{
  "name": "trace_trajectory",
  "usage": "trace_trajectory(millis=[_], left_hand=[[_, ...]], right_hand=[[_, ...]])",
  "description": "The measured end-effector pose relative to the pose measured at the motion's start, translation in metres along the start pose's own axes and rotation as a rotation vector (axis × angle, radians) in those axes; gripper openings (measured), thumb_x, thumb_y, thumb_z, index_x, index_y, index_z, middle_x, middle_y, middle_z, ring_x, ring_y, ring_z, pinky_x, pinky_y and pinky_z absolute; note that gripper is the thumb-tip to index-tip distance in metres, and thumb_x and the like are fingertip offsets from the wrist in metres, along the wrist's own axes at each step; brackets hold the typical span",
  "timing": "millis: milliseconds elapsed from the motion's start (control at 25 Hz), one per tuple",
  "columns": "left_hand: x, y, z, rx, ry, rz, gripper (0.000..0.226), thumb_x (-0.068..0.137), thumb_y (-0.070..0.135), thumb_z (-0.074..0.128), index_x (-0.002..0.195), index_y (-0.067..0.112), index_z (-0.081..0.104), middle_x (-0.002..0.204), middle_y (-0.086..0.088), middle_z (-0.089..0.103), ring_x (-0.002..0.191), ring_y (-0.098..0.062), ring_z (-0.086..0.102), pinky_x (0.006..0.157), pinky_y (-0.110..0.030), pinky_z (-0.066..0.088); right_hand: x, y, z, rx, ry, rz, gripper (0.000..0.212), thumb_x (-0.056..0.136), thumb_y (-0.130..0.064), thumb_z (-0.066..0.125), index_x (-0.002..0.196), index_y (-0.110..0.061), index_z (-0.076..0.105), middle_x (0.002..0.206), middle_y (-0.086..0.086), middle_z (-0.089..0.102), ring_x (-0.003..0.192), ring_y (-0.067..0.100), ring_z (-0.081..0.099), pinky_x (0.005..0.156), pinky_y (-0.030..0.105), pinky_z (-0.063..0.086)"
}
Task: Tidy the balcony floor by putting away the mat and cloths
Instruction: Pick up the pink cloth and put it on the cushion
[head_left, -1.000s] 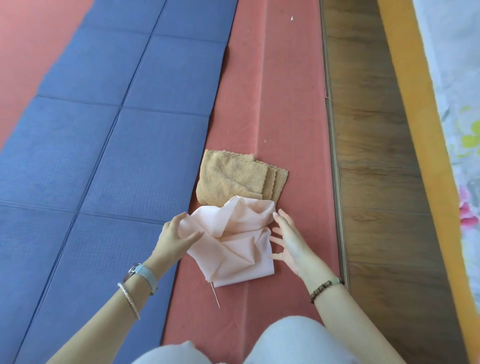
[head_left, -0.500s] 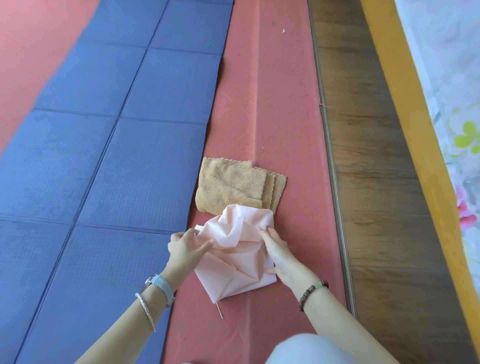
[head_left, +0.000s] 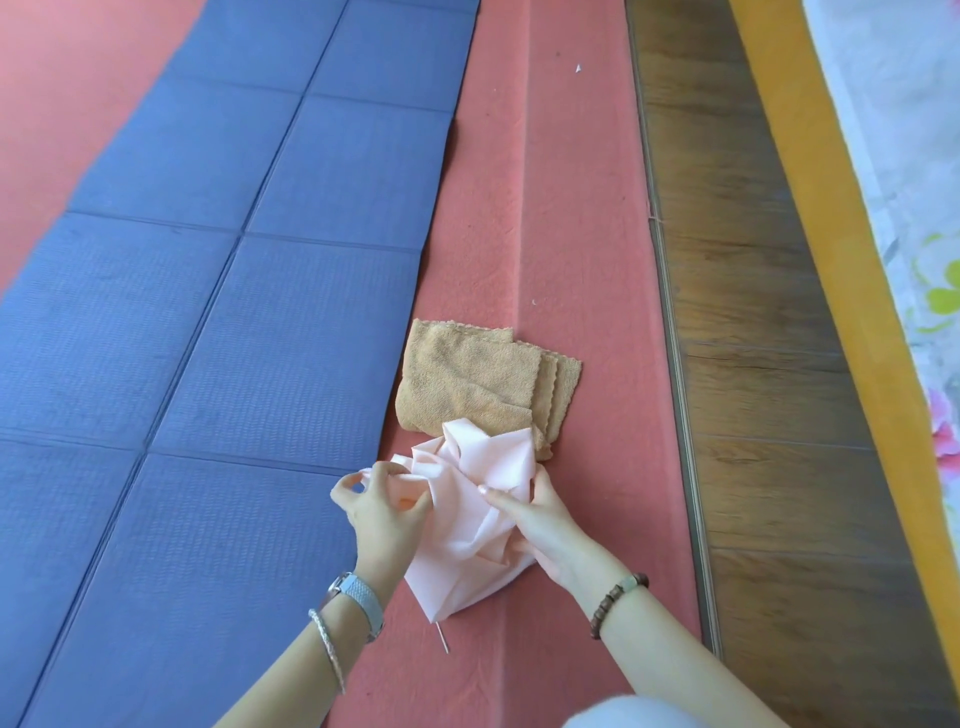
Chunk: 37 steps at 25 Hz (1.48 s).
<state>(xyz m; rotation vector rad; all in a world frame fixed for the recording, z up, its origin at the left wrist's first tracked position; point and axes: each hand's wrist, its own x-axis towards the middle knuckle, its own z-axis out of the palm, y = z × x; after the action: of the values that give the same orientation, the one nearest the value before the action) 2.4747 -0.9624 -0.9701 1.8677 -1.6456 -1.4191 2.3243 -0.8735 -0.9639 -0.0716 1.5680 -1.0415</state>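
pink cloth (head_left: 470, 512) bunched tighter | between hands | left hand (head_left: 382, 514), right hand (head_left: 543, 522) grasping it

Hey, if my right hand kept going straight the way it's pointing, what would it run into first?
The pink cloth, which the right hand grips. Past that bunched cloth, the line likely meets the near edge of the folded tan towel, though depth is hard to judge.

smooth thin pink cloth (head_left: 470, 499); nubby tan terry towel (head_left: 467, 384); matt textured blue foam mat (head_left: 208, 291); wood-grain floor (head_left: 753, 312).
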Motion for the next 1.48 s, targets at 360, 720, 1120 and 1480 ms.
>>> trace_trajectory(millis=[360,720,1120,1480], left_hand=[[0.014,-0.004,-0.01,-0.008,-0.126,-0.117,0.045,0.078,0.023,0.066,0.12,0.035,0.057,0.102,0.012,0.062,0.105,-0.018,0.059,0.089,-0.038,0.051],[0.002,0.051,-0.056,-0.332,-0.332,-0.249,0.053,0.046,0.046,0.078,0.078,0.007,0.062,0.067,-0.007,0.064,0.056,-0.016,0.059,0.055,-0.027,0.048],[-0.132,0.228,-0.243,-0.385,-0.32,-0.214,0.042,0.071,0.03,0.073,0.101,0.002,0.066,0.08,-0.013,0.065,0.066,-0.024,0.061,0.059,-0.03,0.05],[-0.303,0.39,-0.397,-0.486,-0.223,-0.173,0.046,0.066,0.038,0.077,0.099,0.006,0.067,0.078,-0.009,0.063,0.065,-0.021,0.059,0.057,-0.028,0.048]], right_hand=[[-0.002,0.003,0.011,0.048,-0.226,0.096,0.033,0.097,-0.008,0.058,0.129,-0.013,0.055,0.122,0.012,0.069,0.101,0.02,0.069,0.083,0.038,0.057],[-0.031,-0.044,0.017,0.073,-0.222,0.087,0.044,0.087,-0.02,0.07,0.121,0.003,0.054,0.099,0.017,0.063,0.092,0.029,0.061,0.067,0.035,0.052],[-0.249,-0.216,0.092,0.072,-0.23,0.074,0.007,0.096,-0.009,0.058,0.103,-0.01,0.059,0.072,0.003,0.065,0.059,0.009,0.063,0.052,0.023,0.049],[-0.472,-0.356,0.139,0.044,-0.287,0.053,0.003,0.089,-0.012,0.064,0.092,-0.013,0.065,0.081,0.01,0.063,0.078,0.021,0.061,0.071,0.031,0.047]])
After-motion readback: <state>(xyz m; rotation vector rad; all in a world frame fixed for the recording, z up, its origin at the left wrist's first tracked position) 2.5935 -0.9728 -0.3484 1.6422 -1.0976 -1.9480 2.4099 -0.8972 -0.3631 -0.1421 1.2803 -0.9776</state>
